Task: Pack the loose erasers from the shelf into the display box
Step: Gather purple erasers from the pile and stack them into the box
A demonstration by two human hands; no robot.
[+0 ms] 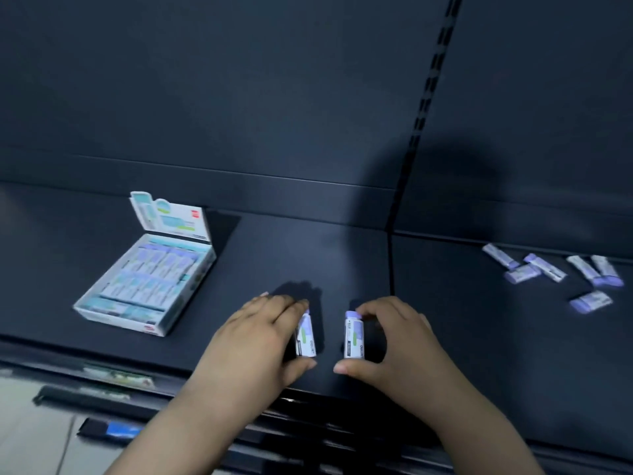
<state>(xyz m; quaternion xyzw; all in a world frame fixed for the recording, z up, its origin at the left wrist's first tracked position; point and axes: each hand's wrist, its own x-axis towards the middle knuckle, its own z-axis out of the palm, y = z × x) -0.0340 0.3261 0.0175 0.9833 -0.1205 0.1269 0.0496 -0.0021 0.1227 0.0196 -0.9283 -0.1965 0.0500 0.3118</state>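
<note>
The white display box (102, 311) lies on the dark shelf at the left, its lid flap standing up at the back, rows of erasers filling it. My left hand (253, 337) is closed on one white-and-purple eraser (306, 335), pinched end to end between thumb and fingers. My right hand (390, 344) grips a second eraser (354, 335) the same way, just to the right. Both hands hover low over the shelf's front middle, to the right of the box. Several loose erasers (544, 267) lie scattered on the shelf at the far right.
The dark shelf (308, 255) has a back wall and a slotted upright post (421, 114) dividing it into two bays. A price rail with labels (116, 375) runs along the shelf's front edge. Lower shelf edges and pale floor show below left.
</note>
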